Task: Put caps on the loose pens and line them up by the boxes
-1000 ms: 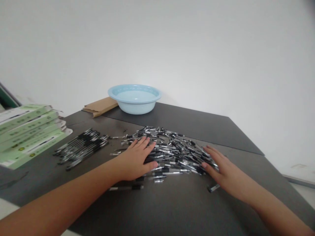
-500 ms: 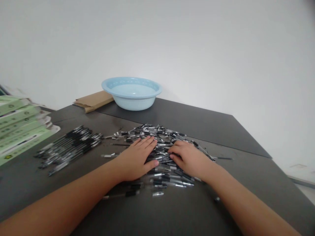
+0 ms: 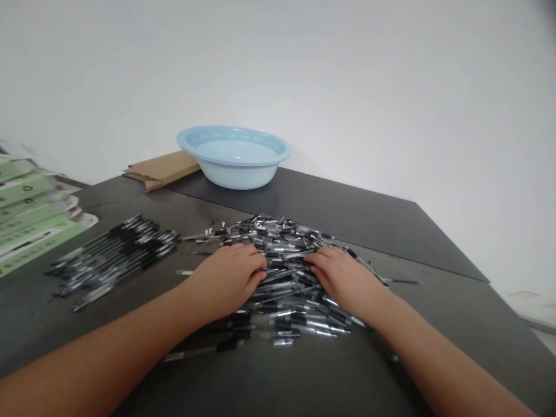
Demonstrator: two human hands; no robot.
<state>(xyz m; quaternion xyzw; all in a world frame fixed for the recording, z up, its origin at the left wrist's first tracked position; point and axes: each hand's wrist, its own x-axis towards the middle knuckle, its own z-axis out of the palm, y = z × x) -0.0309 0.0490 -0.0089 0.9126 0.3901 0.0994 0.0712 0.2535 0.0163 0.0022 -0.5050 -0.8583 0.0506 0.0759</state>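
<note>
A loose heap of clear pens with black grips (image 3: 282, 284) lies on the dark table in front of me, pointing many ways. Over its left side, my left hand (image 3: 232, 278) is closed, fingers curled down and thumb drawn in; whatever is under the fingers is hidden. My right hand (image 3: 343, 278) rests on the heap's right side with its fingers bent and closed at the end of a clear pen (image 3: 292, 255). This pen lies crosswise between the two hands. Several pens and a short clear piece (image 3: 283, 342) lie at the near edge of the heap.
To the left, a neater bundle of similar pens (image 3: 117, 255) lies aslant. Green printed boxes (image 3: 35, 231) are stacked at the far left. A light blue basin (image 3: 237, 174) stands at the back beside a folded brown paper packet (image 3: 163, 169), near the white wall.
My left hand has gone from flat with spread fingers to curled, and shifted slightly left. My right hand stays bent over the heap, slightly further right. The whole view has shifted a little.
</note>
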